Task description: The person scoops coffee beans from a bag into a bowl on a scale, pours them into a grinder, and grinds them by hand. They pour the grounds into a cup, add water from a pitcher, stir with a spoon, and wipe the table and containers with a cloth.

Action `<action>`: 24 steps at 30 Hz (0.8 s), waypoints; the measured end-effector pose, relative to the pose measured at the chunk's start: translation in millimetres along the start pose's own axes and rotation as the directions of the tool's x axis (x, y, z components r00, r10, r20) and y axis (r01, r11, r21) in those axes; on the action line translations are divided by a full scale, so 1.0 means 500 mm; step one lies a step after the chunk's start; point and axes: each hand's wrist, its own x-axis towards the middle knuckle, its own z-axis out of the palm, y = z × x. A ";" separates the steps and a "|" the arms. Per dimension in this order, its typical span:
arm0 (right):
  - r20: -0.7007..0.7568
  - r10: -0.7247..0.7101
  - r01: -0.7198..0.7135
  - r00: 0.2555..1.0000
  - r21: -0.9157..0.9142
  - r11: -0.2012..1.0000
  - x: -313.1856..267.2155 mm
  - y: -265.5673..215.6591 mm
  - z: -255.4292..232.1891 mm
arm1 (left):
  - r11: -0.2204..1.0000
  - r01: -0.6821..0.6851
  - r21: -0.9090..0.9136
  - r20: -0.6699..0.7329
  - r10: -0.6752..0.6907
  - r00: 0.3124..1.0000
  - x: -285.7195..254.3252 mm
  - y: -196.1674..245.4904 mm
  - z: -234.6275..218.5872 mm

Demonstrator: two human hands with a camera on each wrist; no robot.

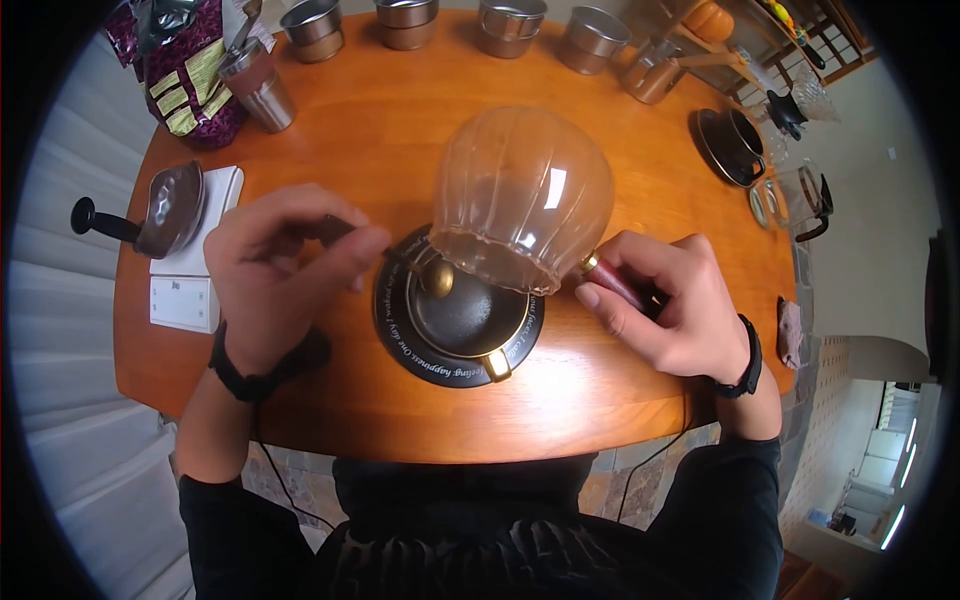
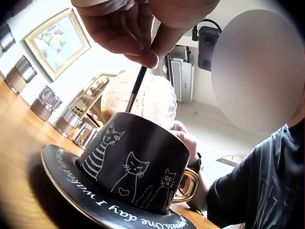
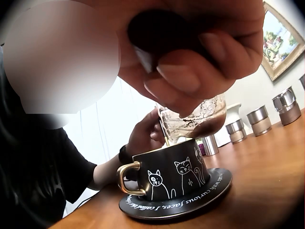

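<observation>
My right hand (image 1: 685,305) grips the dark wooden handle (image 1: 620,283) of a ribbed glass coffee server (image 1: 525,190). The server is tipped, its wavy mouth over the far side of a black cup (image 1: 455,335). Brown shows inside the glass in the right wrist view. My left hand (image 1: 285,260) pinches the dark handle of a spoon (image 2: 137,88) between thumb and fingers. The spoon's gold bowl (image 1: 437,278) is at the cup's opening. White cat drawings and a gold handle (image 2: 189,186) mark the cup, which stands on a black lettered saucer (image 1: 392,345).
At the left lie a white scale (image 1: 182,303) and a brown dish (image 1: 175,205). A hand grinder (image 1: 262,90) and purple bag (image 1: 195,85) stand behind. Several metal cups (image 1: 405,20) line the far edge. Another black cup (image 1: 738,135) and a glass pot (image 1: 800,195) are at right.
</observation>
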 end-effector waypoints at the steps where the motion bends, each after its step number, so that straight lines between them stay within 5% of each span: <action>1: -0.009 -0.019 0.019 1.000 -0.011 1.000 0.000 -0.001 0.002 | 1.000 0.002 -0.006 -0.005 -0.002 1.000 0.000 0.000 0.001; 24: -0.074 -0.247 0.214 0.966 -0.304 0.928 -0.008 -0.013 0.007 | 0.999 -0.032 0.042 0.034 0.031 0.999 0.008 0.002 0.001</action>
